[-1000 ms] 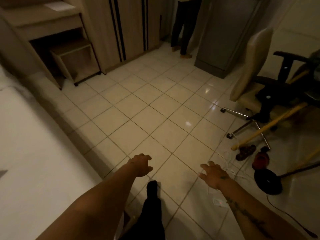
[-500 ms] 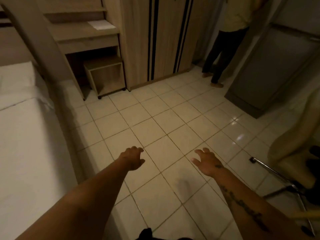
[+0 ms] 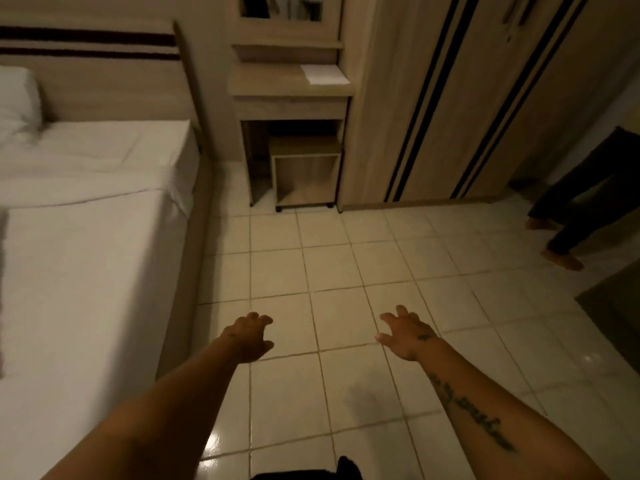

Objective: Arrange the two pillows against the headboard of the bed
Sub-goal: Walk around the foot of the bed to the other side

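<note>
A white-sheeted bed (image 3: 86,258) fills the left side. Its wooden headboard (image 3: 114,88) with two dark stripes stands at the far end. One white pillow (image 3: 17,102) leans against the headboard at the far left, cut off by the frame edge. A second pillow is not in view. My left hand (image 3: 247,336) and my right hand (image 3: 407,332) are stretched out over the tiled floor to the right of the bed, both empty with fingers apart.
A wooden bedside desk (image 3: 291,88) with a paper on it stands beside the headboard, a small wheeled cabinet (image 3: 304,174) under it. A striped wardrobe (image 3: 450,98) lines the far wall. Another person's legs (image 3: 581,195) stand at the right. A dark object (image 3: 616,306) sits at the right edge.
My view has swung left, bringing the bed, headboard and one pillow into sight; the office chair has left the frame. Both hands stay out in front, empty.
</note>
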